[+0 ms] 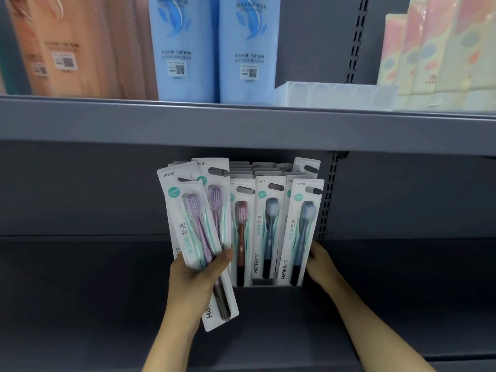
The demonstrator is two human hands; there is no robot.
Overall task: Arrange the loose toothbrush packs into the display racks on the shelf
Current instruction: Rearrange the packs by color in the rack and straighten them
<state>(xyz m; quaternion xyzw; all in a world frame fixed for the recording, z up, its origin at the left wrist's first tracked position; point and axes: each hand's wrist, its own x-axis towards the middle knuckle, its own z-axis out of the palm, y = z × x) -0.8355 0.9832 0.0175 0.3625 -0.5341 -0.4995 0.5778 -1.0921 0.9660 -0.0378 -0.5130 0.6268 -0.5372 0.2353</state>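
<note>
The packs (pixel 300 232) are showing glossy clear plastic blisters over white card, the shelf (pixel 241 124) is looking like matt grey painted metal, and the bottles (pixel 185 49) are gleaming as smooth blue plastic.

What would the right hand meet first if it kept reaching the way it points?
Probably the rightmost blue toothbrush pack: the right hand points up-left at the rack's right side, fingertips hidden there; contact unclear.

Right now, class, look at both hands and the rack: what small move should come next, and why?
Probably slide the purple pack down into the rack's left column. The left hand grips it, tilted, just in front of that column, where another purple brush pack stands, so colours would match. The right hand is at the rack's right side, seemingly steadying it, though its fingers are hidden.
</note>
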